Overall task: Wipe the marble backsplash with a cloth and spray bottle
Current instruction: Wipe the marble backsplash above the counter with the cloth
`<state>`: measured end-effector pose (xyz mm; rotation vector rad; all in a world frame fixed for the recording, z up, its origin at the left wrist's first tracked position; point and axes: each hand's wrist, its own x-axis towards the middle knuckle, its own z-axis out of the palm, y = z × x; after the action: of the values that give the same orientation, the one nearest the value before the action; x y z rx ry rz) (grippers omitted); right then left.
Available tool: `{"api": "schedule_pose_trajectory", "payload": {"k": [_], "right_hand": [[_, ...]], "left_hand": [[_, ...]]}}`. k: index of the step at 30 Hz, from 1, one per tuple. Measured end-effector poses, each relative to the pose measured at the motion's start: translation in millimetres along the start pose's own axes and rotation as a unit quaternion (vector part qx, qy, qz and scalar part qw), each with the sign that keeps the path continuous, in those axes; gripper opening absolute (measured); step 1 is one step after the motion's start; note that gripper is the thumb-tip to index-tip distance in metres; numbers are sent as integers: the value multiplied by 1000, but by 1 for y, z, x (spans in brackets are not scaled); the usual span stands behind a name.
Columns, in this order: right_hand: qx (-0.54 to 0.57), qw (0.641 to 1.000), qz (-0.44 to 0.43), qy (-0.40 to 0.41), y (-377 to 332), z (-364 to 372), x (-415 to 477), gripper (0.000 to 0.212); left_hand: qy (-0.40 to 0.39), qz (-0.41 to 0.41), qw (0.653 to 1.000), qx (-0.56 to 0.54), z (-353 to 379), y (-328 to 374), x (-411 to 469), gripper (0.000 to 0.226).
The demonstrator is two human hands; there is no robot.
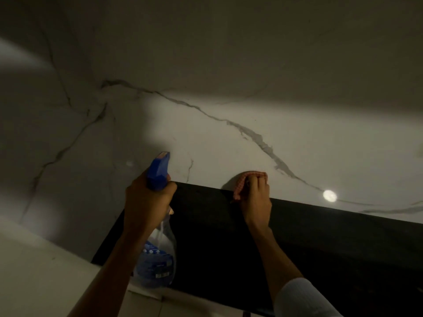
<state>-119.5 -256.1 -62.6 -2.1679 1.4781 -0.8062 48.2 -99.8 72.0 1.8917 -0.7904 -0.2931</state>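
Left hand [146, 202] fingers clamped round blue spray bottle [158, 172] neck, nozzle near marble backsplash [206, 133]; right hand [254, 197] fingers curled over red checked cloth [239, 187], pressing it on marble above black desk [320, 236]

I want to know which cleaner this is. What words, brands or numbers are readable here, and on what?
Nothing can be read for certain.
Label on the bottle: blue with pale print, too dim and blurred to read.
Nozzle: an orange patch at its tip, no legible text.
Cloth, backsplash, black panel: no text visible.
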Motion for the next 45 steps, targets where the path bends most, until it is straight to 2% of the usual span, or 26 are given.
{"api": "schedule_pose_trajectory", "payload": {"k": [3,5,7,10,12,14,18,23,30,35,37,40,45], "right_hand": [[-63,992,-79,-75,-3,-6,4,74],[-89,988,-93,-86,5,-16,5,78],[-53,998,-38,-23,15,-25,2,67],[26,992,73,98,15,-24,-2,55],[49,987,92,125,9,-17,-3,55],[46,992,69,99,-1,-6,-2,55],[-2,998,-58,11,-29,20,5,55],[-34,987,-143,-61,-68,55,14,72],[-129,941,-258,-175,-126,101,33,80],[-235,893,-326,-205,-154,116,44,52],[-268,882,-316,-224,-156,115,44,55],[-254,896,-283,-230,-138,103,39,69],[-152,953,-218,-148,-64,50,17,64]], "left_hand": [[-10,10,1000,11,0,0,2,9],[-13,10,1000,16,1,-2,3,10],[-10,8,1000,18,2,-2,4,3],[12,-6,1000,2,-1,-6,7,7],[24,-9,1000,0,-7,-11,9,6],[33,-11,999,6,-15,-15,9,9],[38,-32,999,-13,-30,-19,9,7],[41,-53,997,-39,-48,-23,12,12],[29,-66,997,-41,-54,-37,14,16],[25,-33,999,7,-47,-40,18,21],[13,-20,999,22,-43,-39,18,17],[-7,-24,999,25,-37,-38,17,15],[-22,-34,999,-5,-28,-35,16,12]]}}
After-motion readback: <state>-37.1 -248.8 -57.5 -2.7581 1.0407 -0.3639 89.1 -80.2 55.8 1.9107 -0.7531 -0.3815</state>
